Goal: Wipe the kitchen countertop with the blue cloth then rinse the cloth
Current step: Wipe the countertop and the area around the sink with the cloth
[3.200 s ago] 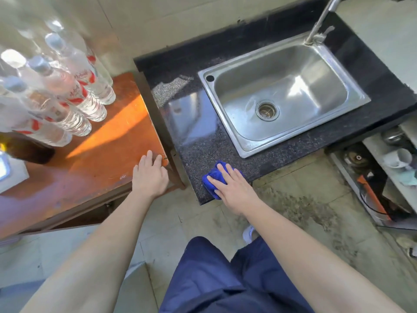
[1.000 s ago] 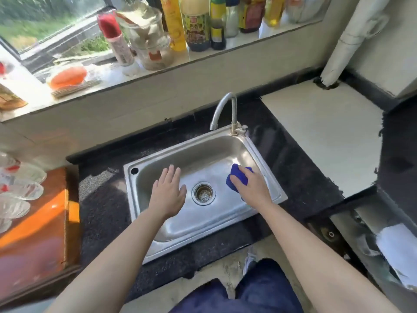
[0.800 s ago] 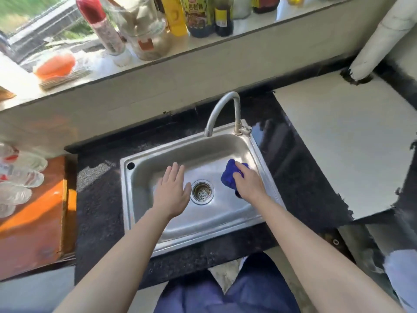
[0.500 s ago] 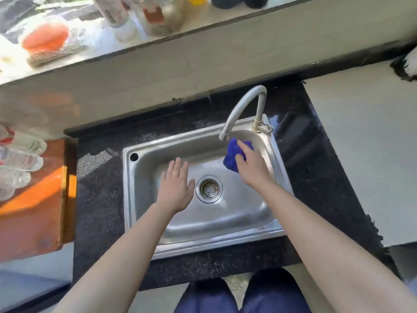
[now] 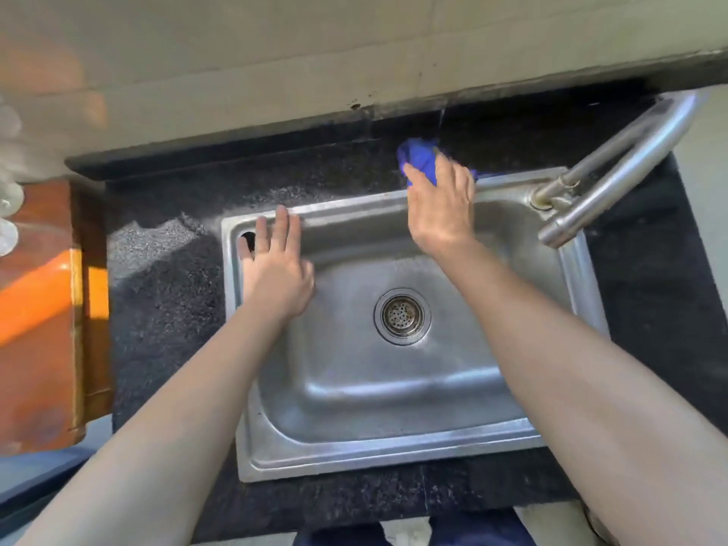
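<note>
Right hand is gripping the bunched blue cloth, holding it on the counter strip along the back edge, just behind the sink rim (left of the faucet). Left hand is hovering with fingers straight, grasping nothing, over the sink's back left corner.

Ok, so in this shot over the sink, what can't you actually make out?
All in the head view:
- Covered: most of the blue cloth, under the right hand.
- Smeared: the arch of the faucet, blurred near the right edge.
- Partly hidden: the overflow hole of the sink, behind the left hand.
- Blurred and cropped: pale objects at the left edge, unidentifiable.
</note>
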